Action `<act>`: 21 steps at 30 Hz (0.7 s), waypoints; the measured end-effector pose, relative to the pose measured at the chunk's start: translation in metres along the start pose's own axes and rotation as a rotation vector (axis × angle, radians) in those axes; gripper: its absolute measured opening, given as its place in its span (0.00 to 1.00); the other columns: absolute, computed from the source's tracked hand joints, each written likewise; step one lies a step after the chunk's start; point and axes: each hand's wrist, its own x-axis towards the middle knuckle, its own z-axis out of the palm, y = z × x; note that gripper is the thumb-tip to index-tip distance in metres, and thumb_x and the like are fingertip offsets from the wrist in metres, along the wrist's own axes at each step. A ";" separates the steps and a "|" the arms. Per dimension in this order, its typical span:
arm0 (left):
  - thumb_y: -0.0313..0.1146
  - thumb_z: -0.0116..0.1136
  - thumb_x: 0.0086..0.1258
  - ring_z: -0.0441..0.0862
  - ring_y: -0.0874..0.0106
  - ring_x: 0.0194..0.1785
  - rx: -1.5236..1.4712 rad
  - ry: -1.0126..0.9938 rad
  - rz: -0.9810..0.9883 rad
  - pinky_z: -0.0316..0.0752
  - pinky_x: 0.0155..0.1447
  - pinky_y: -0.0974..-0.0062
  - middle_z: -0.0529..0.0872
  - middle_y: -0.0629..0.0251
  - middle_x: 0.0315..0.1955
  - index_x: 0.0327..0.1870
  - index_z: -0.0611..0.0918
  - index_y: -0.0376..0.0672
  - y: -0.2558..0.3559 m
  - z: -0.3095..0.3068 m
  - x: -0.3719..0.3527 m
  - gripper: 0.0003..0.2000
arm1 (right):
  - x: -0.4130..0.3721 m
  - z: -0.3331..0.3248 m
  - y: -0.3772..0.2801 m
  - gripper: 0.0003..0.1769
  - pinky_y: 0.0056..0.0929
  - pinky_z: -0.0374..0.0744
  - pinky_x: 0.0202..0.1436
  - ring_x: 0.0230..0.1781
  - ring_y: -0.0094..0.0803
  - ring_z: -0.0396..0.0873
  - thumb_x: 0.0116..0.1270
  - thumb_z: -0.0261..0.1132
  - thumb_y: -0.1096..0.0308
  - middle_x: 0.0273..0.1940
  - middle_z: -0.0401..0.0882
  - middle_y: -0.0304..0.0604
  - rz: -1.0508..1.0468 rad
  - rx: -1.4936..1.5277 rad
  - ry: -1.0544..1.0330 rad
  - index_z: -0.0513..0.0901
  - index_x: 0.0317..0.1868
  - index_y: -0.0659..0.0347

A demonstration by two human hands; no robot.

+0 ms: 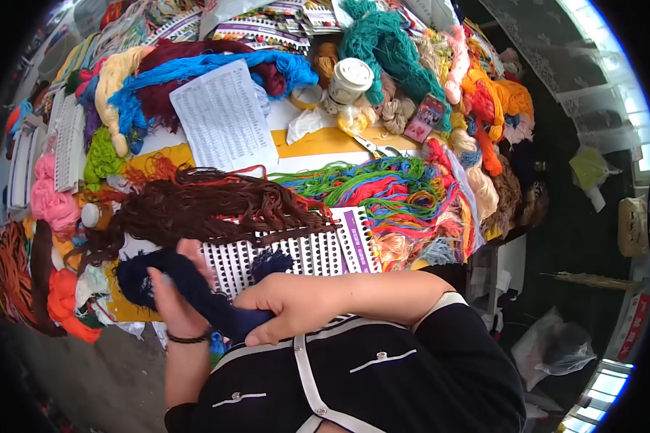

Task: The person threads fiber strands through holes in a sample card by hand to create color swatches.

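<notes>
A dark navy skein of yarn (195, 285) stretches between my two hands in front of my chest. Its frayed, loose end hangs out on the left, past my left hand (179, 307), which has the skein between thumb and fingers. Closed around the other end is my right hand (289, 307), thumb on the near side. Just beyond my right hand, a navy tuft (272, 264) lies on white punched cards (314, 249) with rows of black holes. A large bundle of dark brown yarn (202, 206) covers the cards' far edge.
Multicoloured strands (390, 187) lie right of the brown bundle. Farther back are a printed sheet (224, 115), scissors (372, 148), a lidded paper cup (350, 83), a phone-like item (425, 117) and a teal yarn pile (390, 50). A small jar (94, 215) stands at the left.
</notes>
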 end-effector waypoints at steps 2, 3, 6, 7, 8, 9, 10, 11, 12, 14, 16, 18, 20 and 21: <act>0.48 0.42 0.73 0.75 0.69 0.57 -0.033 0.365 0.228 0.73 0.58 0.72 0.70 0.59 0.62 0.67 0.60 0.35 0.010 0.004 0.006 0.29 | -0.007 0.002 0.027 0.10 0.31 0.74 0.33 0.28 0.32 0.78 0.62 0.64 0.68 0.26 0.77 0.44 -0.106 -0.126 0.056 0.76 0.40 0.64; 0.45 0.42 0.74 0.75 0.69 0.58 0.000 0.273 0.259 0.73 0.59 0.72 0.69 0.59 0.63 0.67 0.59 0.36 0.016 -0.001 0.002 0.27 | -0.007 0.004 0.041 0.10 0.31 0.74 0.33 0.28 0.32 0.78 0.62 0.64 0.68 0.26 0.77 0.44 -0.121 -0.116 0.053 0.76 0.40 0.64; 0.41 0.42 0.74 0.73 0.69 0.59 0.070 0.061 0.381 0.74 0.58 0.73 0.67 0.60 0.64 0.68 0.58 0.38 0.040 -0.019 -0.014 0.25 | -0.007 0.015 0.083 0.15 0.33 0.73 0.36 0.31 0.41 0.78 0.63 0.62 0.68 0.30 0.78 0.49 -0.195 -0.323 0.088 0.72 0.48 0.63; 0.40 0.42 0.74 0.74 0.71 0.58 0.130 0.015 0.437 0.74 0.57 0.73 0.67 0.62 0.65 0.68 0.58 0.40 0.045 -0.020 -0.019 0.25 | -0.005 0.021 0.096 0.18 0.34 0.73 0.37 0.33 0.44 0.78 0.63 0.62 0.68 0.31 0.78 0.50 -0.215 -0.323 0.084 0.71 0.52 0.62; 0.39 0.43 0.74 0.75 0.73 0.54 0.115 -0.062 0.410 0.74 0.56 0.74 0.68 0.64 0.64 0.68 0.61 0.42 0.051 -0.016 -0.031 0.23 | -0.005 0.028 0.110 0.20 0.35 0.73 0.37 0.35 0.47 0.78 0.63 0.62 0.67 0.32 0.78 0.51 -0.235 -0.325 0.081 0.69 0.55 0.61; 0.38 0.44 0.74 0.75 0.74 0.52 0.086 -0.133 0.397 0.74 0.55 0.74 0.70 0.66 0.62 0.67 0.63 0.42 0.059 -0.023 -0.044 0.22 | -0.006 0.033 0.116 0.23 0.36 0.73 0.37 0.33 0.46 0.78 0.63 0.62 0.68 0.32 0.78 0.51 -0.256 -0.372 0.049 0.68 0.57 0.61; 0.38 0.44 0.74 0.76 0.75 0.50 0.058 -0.205 0.379 0.73 0.54 0.74 0.72 0.67 0.60 0.66 0.64 0.43 0.069 -0.032 -0.058 0.21 | -0.005 0.037 0.128 0.23 0.36 0.73 0.37 0.33 0.46 0.78 0.63 0.62 0.68 0.32 0.78 0.51 -0.267 -0.391 0.064 0.68 0.57 0.61; 0.36 0.45 0.74 0.75 0.75 0.48 0.067 -0.246 0.398 0.73 0.53 0.74 0.74 0.68 0.58 0.64 0.66 0.42 0.078 -0.035 -0.075 0.20 | -0.003 0.043 0.140 0.22 0.36 0.73 0.37 0.33 0.45 0.79 0.63 0.62 0.68 0.31 0.78 0.51 -0.235 -0.434 0.059 0.69 0.57 0.61; 0.35 0.45 0.73 0.74 0.75 0.47 0.073 -0.275 0.414 0.72 0.53 0.74 0.75 0.69 0.56 0.62 0.68 0.41 0.089 -0.032 -0.095 0.18 | -0.001 0.054 0.151 0.22 0.36 0.73 0.36 0.32 0.45 0.79 0.63 0.62 0.68 0.31 0.78 0.51 -0.197 -0.465 0.050 0.69 0.56 0.62; 0.32 0.44 0.73 0.72 0.75 0.48 0.136 -0.316 0.458 0.69 0.54 0.73 0.75 0.66 0.55 0.59 0.69 0.36 0.119 -0.024 -0.144 0.16 | 0.005 0.074 0.164 0.18 0.33 0.74 0.35 0.29 0.41 0.79 0.63 0.62 0.69 0.28 0.78 0.49 -0.231 -0.464 0.112 0.72 0.53 0.63; 0.31 0.43 0.73 0.71 0.74 0.49 0.254 -0.405 0.571 0.68 0.55 0.74 0.74 0.64 0.54 0.64 0.65 0.37 0.140 -0.002 -0.193 0.19 | 0.010 0.091 0.168 0.12 0.29 0.75 0.30 0.25 0.31 0.79 0.62 0.63 0.67 0.27 0.80 0.42 -0.255 -0.366 0.101 0.76 0.44 0.64; 0.31 0.39 0.74 0.71 0.73 0.49 0.233 -0.260 0.632 0.67 0.56 0.74 0.74 0.63 0.52 0.62 0.66 0.38 0.171 0.006 -0.262 0.17 | 0.008 0.113 0.142 0.11 0.26 0.75 0.27 0.21 0.26 0.77 0.63 0.61 0.66 0.24 0.78 0.39 -0.194 -0.296 -0.007 0.76 0.37 0.67; 0.32 0.39 0.74 0.71 0.74 0.48 0.256 -0.255 0.634 0.67 0.54 0.75 0.74 0.64 0.50 0.61 0.68 0.38 0.176 -0.001 -0.307 0.17 | 0.028 0.135 0.151 0.11 0.25 0.75 0.26 0.21 0.27 0.77 0.63 0.62 0.66 0.23 0.78 0.40 -0.433 -0.426 -0.031 0.76 0.35 0.67; 0.33 0.40 0.74 0.71 0.75 0.46 0.270 -0.255 0.628 0.68 0.53 0.76 0.75 0.65 0.49 0.59 0.69 0.38 0.179 -0.003 -0.324 0.16 | 0.029 0.147 0.145 0.10 0.26 0.75 0.26 0.22 0.27 0.77 0.63 0.62 0.66 0.24 0.78 0.40 -0.374 -0.402 -0.094 0.76 0.37 0.66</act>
